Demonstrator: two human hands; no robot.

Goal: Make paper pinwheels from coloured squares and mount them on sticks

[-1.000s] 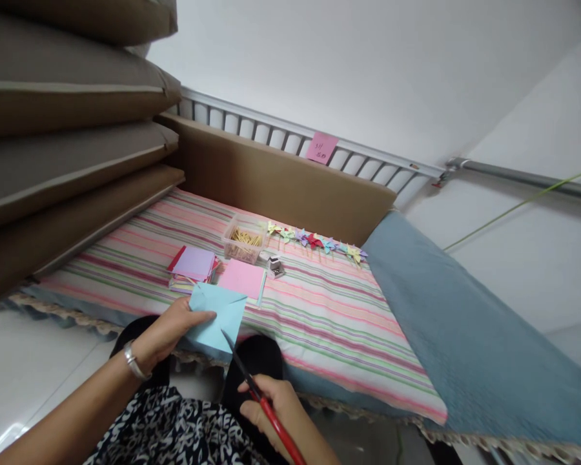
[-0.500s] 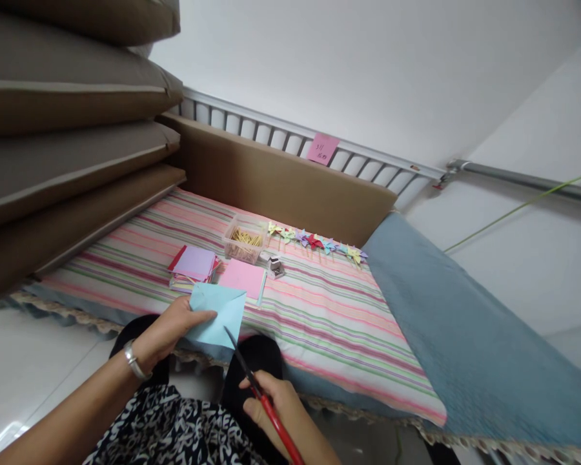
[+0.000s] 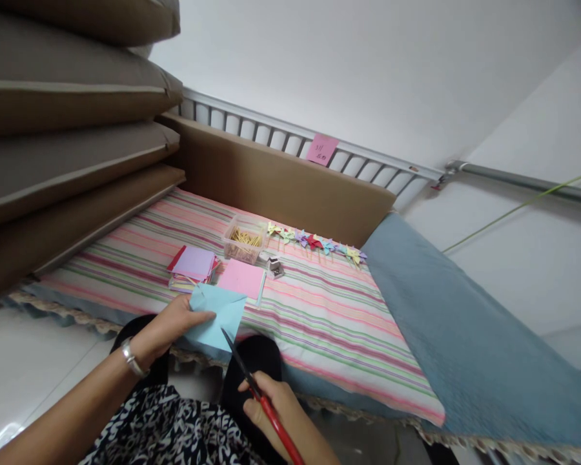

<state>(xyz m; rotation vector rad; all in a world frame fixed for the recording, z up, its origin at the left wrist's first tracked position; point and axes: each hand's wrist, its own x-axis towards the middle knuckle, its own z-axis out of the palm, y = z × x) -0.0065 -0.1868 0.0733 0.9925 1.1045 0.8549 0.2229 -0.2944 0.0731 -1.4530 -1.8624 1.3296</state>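
My left hand (image 3: 172, 326) pinches a light blue square of paper (image 3: 219, 316) by its left side, holding it over the near edge of the striped bed. My right hand (image 3: 275, 410) grips red-handled scissors (image 3: 261, 397). Their dark blades point up and left, with the tips at the lower edge of the blue paper. A silver bracelet sits on my left wrist.
On the striped sheet (image 3: 329, 323) lie a stack of coloured papers (image 3: 193, 265), a pink sheet (image 3: 243, 279), a clear box of toothpicks (image 3: 244, 239), a small stapler (image 3: 274, 265) and a row of paper pinwheels (image 3: 314, 241). A blue blanket (image 3: 465, 342) covers the right. Brown cushions (image 3: 68, 148) stack at left.
The blue paper has shifted only slightly in my left hand, and the scissor tips stay at its lower edge. Otherwise nothing has visibly moved.
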